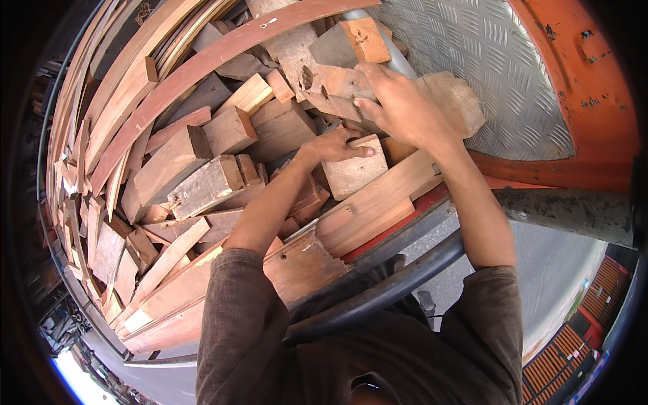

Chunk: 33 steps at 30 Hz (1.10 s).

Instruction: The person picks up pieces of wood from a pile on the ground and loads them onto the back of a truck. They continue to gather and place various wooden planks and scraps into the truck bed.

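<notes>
Two hands [400,104], touching wood blocks [352,177] (one jagged)

Bright, diffuse daylight is falling; soft-edged shadows are forming in gaps betw. the wood blocks [354,172]. BG patch [81,378] at lower L is blowing out to white. Metal panel [479,67], upper R, is giving mild glare. Dark shirt [324,371] is losing detail. Fisheye distortion is bowing straight edges, e.g. the long plank [268,24]; rim is vignetting to blk. Ctr. is reading sharp; far-L detail is softening.
</notes>
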Each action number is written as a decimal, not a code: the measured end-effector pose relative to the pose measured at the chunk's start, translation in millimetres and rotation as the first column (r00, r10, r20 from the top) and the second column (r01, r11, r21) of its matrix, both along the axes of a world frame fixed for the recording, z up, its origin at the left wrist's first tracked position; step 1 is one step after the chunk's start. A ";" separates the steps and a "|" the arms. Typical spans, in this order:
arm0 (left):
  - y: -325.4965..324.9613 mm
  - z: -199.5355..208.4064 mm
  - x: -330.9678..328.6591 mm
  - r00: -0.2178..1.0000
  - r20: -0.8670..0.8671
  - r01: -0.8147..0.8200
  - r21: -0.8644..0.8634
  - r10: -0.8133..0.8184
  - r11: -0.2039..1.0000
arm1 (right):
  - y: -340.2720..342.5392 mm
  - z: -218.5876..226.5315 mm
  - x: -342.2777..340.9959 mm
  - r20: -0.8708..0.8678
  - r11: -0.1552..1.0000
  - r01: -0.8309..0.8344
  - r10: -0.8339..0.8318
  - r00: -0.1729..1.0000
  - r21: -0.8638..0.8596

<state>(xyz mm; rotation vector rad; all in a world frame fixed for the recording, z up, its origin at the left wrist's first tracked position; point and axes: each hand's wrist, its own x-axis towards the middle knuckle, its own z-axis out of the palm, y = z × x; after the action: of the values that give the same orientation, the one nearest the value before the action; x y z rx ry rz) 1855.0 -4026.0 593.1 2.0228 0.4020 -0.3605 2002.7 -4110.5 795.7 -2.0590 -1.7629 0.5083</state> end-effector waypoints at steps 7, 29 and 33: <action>-2.2 4.0 -13.9 0.999 -0.011 -0.031 0.218 0.034 0.975 | -0.8 -5.7 6.5 0.003 0.999 0.007 -0.007 1.000 0.036; -45.1 9.9 128.8 0.912 0.320 -0.362 0.329 0.257 0.872 | -3.5 11.3 5.3 -0.034 0.996 0.011 -0.008 0.999 0.091; -33.3 16.4 106.8 0.924 0.314 -0.342 0.430 0.217 0.835 | -5.1 13.7 5.6 -0.011 0.997 0.020 -0.019 1.000 0.081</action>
<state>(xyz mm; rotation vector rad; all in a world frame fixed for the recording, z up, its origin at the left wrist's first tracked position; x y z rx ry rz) 1961.8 -4059.3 609.5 2.4065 0.6699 0.2098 2008.3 -4115.6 809.4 -2.0129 -1.7274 0.4337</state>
